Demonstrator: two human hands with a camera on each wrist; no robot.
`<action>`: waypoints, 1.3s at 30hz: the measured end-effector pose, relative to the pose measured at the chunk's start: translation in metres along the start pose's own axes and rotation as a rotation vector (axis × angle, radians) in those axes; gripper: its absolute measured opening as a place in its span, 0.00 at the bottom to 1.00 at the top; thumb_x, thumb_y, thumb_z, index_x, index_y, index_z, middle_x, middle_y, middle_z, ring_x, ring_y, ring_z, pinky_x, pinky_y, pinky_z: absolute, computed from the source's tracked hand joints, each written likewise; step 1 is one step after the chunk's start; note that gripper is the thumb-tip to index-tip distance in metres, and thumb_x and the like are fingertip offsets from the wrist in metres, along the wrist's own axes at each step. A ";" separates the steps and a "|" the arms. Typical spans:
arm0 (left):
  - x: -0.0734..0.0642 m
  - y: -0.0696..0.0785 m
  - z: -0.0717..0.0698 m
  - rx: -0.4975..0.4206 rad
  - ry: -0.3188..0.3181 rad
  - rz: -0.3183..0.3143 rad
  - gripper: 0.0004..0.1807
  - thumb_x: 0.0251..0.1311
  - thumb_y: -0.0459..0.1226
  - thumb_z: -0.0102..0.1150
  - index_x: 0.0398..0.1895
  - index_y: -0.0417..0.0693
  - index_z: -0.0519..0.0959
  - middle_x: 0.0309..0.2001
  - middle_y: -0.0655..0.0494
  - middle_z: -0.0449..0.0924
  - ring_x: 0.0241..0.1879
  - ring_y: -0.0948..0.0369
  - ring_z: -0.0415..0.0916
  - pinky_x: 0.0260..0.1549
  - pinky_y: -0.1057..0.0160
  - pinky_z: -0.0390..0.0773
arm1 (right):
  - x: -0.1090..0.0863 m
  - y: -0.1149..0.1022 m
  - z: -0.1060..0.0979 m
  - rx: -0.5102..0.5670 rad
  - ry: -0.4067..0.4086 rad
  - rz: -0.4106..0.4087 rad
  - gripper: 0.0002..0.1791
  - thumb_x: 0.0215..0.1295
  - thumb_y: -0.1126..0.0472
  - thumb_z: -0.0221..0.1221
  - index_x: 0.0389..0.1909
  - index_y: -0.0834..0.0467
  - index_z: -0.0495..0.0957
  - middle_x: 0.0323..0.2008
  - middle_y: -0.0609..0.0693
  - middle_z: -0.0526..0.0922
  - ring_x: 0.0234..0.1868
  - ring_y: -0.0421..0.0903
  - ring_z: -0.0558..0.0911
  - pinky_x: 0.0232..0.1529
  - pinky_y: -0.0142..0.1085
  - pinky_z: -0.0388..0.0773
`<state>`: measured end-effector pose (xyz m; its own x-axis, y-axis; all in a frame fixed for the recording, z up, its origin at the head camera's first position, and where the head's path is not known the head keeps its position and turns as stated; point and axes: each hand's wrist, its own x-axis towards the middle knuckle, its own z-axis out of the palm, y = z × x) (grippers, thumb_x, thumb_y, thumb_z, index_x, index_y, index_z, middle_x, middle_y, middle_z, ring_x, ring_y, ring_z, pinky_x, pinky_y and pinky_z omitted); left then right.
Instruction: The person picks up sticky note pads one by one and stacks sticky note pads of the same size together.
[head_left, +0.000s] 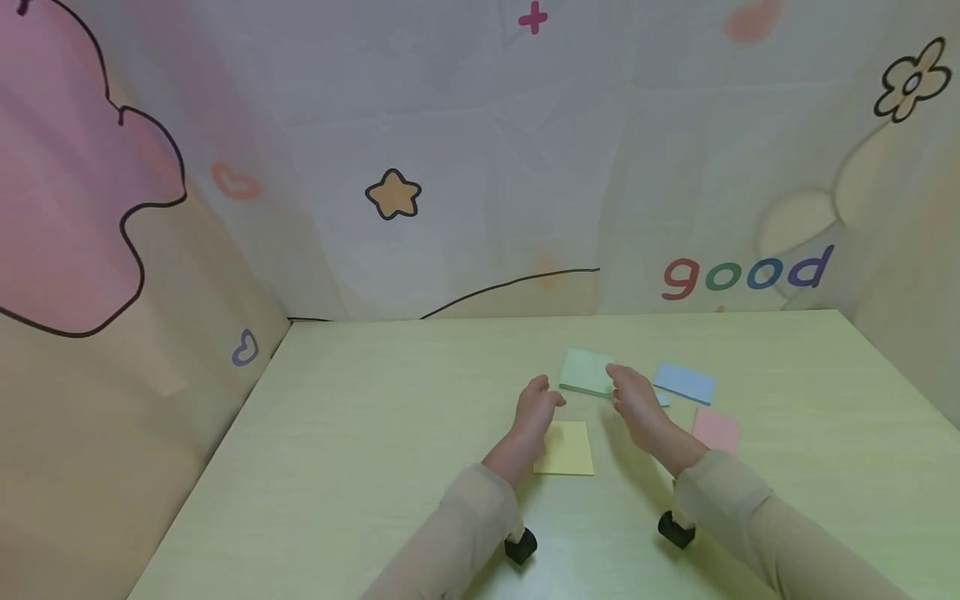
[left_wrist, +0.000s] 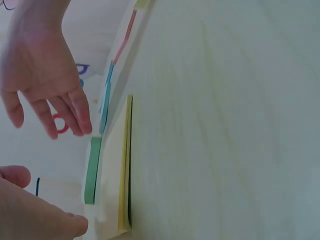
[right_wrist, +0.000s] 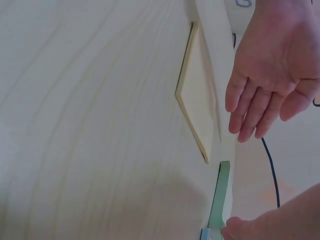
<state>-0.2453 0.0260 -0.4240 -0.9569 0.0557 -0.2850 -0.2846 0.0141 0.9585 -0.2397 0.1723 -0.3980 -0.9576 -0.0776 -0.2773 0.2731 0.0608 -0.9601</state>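
Note:
My left hand (head_left: 532, 417) hovers over the left edge of a yellow sticky note pad (head_left: 566, 448), holding nothing. Across from it, my right hand (head_left: 639, 408) is also bare, its fingers near the right edge of a thick green sticky note pad (head_left: 585, 372). The palms face each other with a gap between them. In the left wrist view, the fingers of the right hand (left_wrist: 47, 80) are straight and spread a little. The right wrist view shows the left hand's fingers (right_wrist: 250, 110) straight too, above the yellow pad (right_wrist: 197, 95).
A blue sticky note pad (head_left: 686, 383) lies right of the green one, with a light blue pad (head_left: 662, 399) partly hidden behind the right hand. A pink pad (head_left: 716, 429) sits beside the right wrist. A printed cloth (head_left: 465, 233) hangs behind the wooden table (head_left: 337, 458).

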 end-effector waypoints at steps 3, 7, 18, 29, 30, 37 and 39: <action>0.007 0.002 0.000 0.031 -0.016 -0.003 0.33 0.49 0.32 0.45 0.64 0.41 0.56 0.65 0.46 0.57 0.65 0.47 0.48 0.61 0.43 0.49 | 0.001 -0.001 -0.001 -0.007 -0.005 0.000 0.35 0.68 0.51 0.33 0.66 0.67 0.36 0.68 0.63 0.32 0.67 0.63 0.38 0.67 0.49 0.39; 0.016 0.002 -0.001 0.065 -0.034 0.004 0.32 0.50 0.31 0.45 0.63 0.40 0.58 0.63 0.45 0.59 0.65 0.46 0.51 0.61 0.44 0.51 | 0.003 -0.002 -0.003 -0.009 -0.017 0.011 0.35 0.68 0.51 0.32 0.66 0.68 0.34 0.67 0.66 0.30 0.67 0.63 0.37 0.67 0.49 0.39; 0.029 0.000 -0.005 0.169 -0.124 0.035 0.32 0.51 0.29 0.45 0.64 0.38 0.56 0.64 0.43 0.58 0.64 0.46 0.53 0.61 0.48 0.53 | 0.008 0.000 -0.007 0.011 -0.058 0.033 0.36 0.68 0.51 0.31 0.65 0.69 0.28 0.64 0.72 0.29 0.67 0.62 0.36 0.67 0.48 0.38; 0.033 -0.003 -0.006 0.311 -0.200 0.069 0.29 0.56 0.30 0.40 0.65 0.37 0.54 0.65 0.43 0.55 0.66 0.48 0.50 0.63 0.52 0.52 | 0.008 0.003 -0.006 -0.014 -0.041 0.028 0.36 0.68 0.52 0.32 0.65 0.71 0.31 0.65 0.71 0.32 0.67 0.60 0.37 0.67 0.47 0.41; 0.034 -0.004 -0.006 0.311 -0.207 0.071 0.30 0.56 0.30 0.40 0.65 0.37 0.53 0.65 0.43 0.55 0.66 0.48 0.50 0.63 0.52 0.52 | 0.008 0.003 -0.006 -0.019 -0.042 0.026 0.36 0.68 0.52 0.32 0.65 0.71 0.31 0.65 0.71 0.33 0.68 0.59 0.37 0.67 0.47 0.41; 0.035 -0.007 -0.008 0.351 -0.217 0.093 0.29 0.58 0.31 0.40 0.65 0.37 0.54 0.65 0.44 0.56 0.65 0.49 0.51 0.62 0.53 0.55 | 0.008 0.004 -0.006 -0.021 -0.042 0.014 0.35 0.68 0.53 0.33 0.65 0.71 0.32 0.65 0.71 0.35 0.68 0.60 0.39 0.67 0.47 0.42; 0.035 -0.006 -0.009 0.365 -0.214 0.097 0.29 0.58 0.32 0.40 0.64 0.38 0.55 0.64 0.44 0.57 0.65 0.50 0.53 0.61 0.53 0.56 | 0.009 0.005 -0.008 -0.026 -0.043 0.014 0.35 0.68 0.53 0.33 0.65 0.72 0.32 0.65 0.71 0.36 0.68 0.60 0.39 0.67 0.47 0.42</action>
<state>-0.2770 0.0189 -0.4401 -0.9337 0.2793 -0.2239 -0.1186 0.3488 0.9297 -0.2476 0.1795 -0.4045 -0.9487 -0.1194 -0.2928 0.2836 0.0883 -0.9549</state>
